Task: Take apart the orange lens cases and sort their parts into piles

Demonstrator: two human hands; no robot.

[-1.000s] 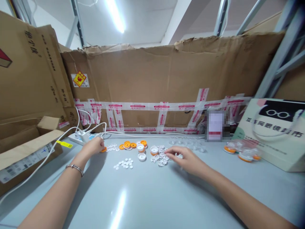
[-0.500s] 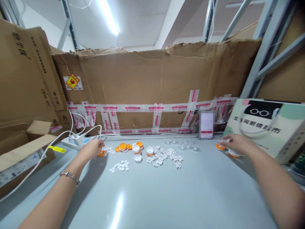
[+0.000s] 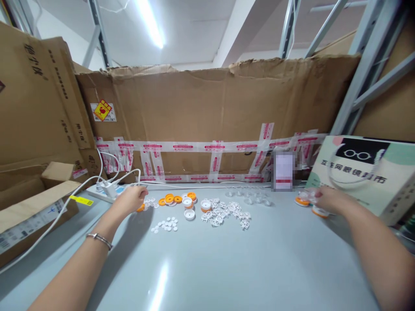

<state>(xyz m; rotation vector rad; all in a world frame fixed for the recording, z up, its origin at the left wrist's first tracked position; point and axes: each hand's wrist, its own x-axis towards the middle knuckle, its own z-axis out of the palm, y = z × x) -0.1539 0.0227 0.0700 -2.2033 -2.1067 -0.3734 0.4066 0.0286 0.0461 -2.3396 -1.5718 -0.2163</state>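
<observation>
My left hand (image 3: 131, 199) rests on the grey table (image 3: 207, 268) with curled fingers over an orange ring (image 3: 140, 208), beside small white discs. My right hand (image 3: 326, 199) lies far right among orange-and-clear assembled pieces (image 3: 301, 201), fingers curled over them; what it grips is unclear. Between the hands lie orange rings (image 3: 171, 199), white caps (image 3: 205, 204), a heap of white lattice pieces (image 3: 227, 211), a cluster of white discs (image 3: 166, 225) and clear caps (image 3: 251, 197).
A taped cardboard wall (image 3: 214, 125) backs the table. A power strip with white cables (image 3: 106, 190) sits at back left, an open carton (image 3: 29, 207) at left. A printed paper bag (image 3: 366, 172) stands at right, next to metal shelving.
My right hand left the white lattice heap and moved far right to the orange-and-clear pieces by the bag. My left hand stayed by the orange ring.
</observation>
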